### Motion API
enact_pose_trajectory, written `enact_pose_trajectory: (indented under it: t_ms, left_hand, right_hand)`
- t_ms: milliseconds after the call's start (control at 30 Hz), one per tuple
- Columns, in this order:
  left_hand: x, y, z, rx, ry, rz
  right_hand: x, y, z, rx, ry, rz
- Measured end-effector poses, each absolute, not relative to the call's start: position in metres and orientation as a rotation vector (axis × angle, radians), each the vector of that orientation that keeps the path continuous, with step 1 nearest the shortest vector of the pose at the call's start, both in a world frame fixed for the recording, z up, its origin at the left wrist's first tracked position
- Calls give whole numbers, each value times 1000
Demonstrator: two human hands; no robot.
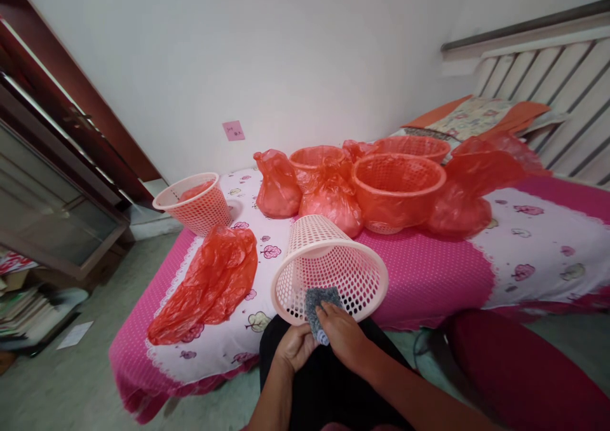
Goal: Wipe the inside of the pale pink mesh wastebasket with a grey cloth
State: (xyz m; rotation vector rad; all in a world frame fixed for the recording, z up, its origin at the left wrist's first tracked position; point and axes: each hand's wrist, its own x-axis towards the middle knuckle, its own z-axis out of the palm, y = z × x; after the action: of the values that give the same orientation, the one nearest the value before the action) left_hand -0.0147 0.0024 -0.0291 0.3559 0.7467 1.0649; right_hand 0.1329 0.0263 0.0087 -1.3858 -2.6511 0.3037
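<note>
A pink perforated plastic basket [319, 227] lies tilted on its side at the edge of the bed, its wide mouth facing me. At the lower rim, my left hand [296, 347] is closed, thumb up against the edge; its other fingers are partly hidden. My right hand [339, 332] presses a grey fuzzy cloth [320, 296] onto the inside of the basket near that rim. The cloth's folded lower end sticks out between the two hands. Left of the basket, a crumpled red plastic bag [214, 285] lies flat on the sheet.
Another pink basket [203, 212] stands at the bed's left end with red plastic inside. Behind are several red-bagged baskets, one [398, 192] wide-mouthed, and knotted red bags [279, 186]. A dark red round stool [528, 367] stands at right, a cabinet door [57, 196] at left.
</note>
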Motion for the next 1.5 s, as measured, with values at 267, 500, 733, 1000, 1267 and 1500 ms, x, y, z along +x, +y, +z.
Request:
enact_pose_trajectory:
  t_ms: [267,500,733,1000,1267,1500]
  left_hand:
    - [-16,3,-31,316,708,1094]
    - [-15,3,-16,287,620,1069]
    - [-17,3,-19,279,618,1056]
    - [-20,3,-23,237,674,1046]
    - [-20,0,-10,232,683,1098]
    - [-18,-2,-6,215,830,1041]
  right_hand:
    - [138,22,4,-1327,-2591,325]
    - [132,19,-2,-1364,-2622,280]
    - [133,8,-14,-1303,-2589,319]
    - [154,-2,-14,-1009,-2438,627]
    - [165,7,-1,-817,-2074,1088]
    - [181,-2,22,-841,-1435,1975]
